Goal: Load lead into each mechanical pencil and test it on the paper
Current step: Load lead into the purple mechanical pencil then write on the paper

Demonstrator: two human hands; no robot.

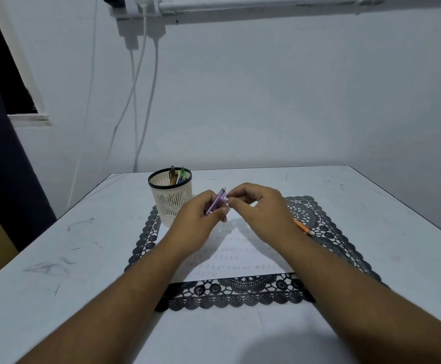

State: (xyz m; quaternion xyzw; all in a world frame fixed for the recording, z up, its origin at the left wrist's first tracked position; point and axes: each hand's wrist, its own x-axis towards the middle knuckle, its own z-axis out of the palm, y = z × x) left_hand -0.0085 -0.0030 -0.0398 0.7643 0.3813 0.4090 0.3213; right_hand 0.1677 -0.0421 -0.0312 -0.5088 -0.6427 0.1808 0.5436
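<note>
My left hand (pixel 201 214) grips a purple mechanical pencil (pixel 218 200), tilted with its white top end up and to the right. My right hand (pixel 261 208) has thumb and forefinger pinched together right beside that top end; what they pinch is too small to see. Under both hands lies a white sheet of paper (pixel 240 261) with rows of faint pencil marks. An orange pencil (pixel 303 228) lies on the mat just right of my right wrist. Two more pencils, one green (pixel 182 174) and one dark, stand in a cream mesh cup (pixel 170 203).
A black lace placemat (pixel 327 232) carries the paper and the cup on a white table (pixel 56 258). The table's far edge meets a white wall with hanging cables (pixel 135 101). A dark curtain fills the left side.
</note>
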